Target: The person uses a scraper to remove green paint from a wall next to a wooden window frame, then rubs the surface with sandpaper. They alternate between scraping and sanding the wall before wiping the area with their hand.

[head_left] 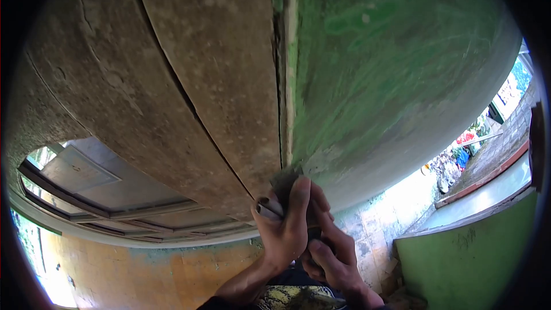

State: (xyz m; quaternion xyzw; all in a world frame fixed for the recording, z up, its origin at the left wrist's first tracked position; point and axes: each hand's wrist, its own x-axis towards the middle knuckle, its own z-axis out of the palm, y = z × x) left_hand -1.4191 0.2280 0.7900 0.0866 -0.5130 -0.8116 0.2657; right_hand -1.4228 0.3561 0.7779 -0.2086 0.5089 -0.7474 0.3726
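My left hand point(284, 227) is closed round a rolled piece of sandpaper point(270, 208). Its thumb and fingers press near a dark flat piece point(285, 182), which touches the lower end of the seam between the brown boards point(224, 80) and the green surface point(390, 51). Just to the right and lower, my right hand point(333, 258) has its fingers curled round something dark, mostly hidden by the fingers.
Framed panels point(143, 215) lie at the lower left above a yellow-orange wall point(132, 270). A green partition point(470, 258) stands at the lower right. Farther right, several colourful items point(462, 158) lie near a brick surface point(499, 155).
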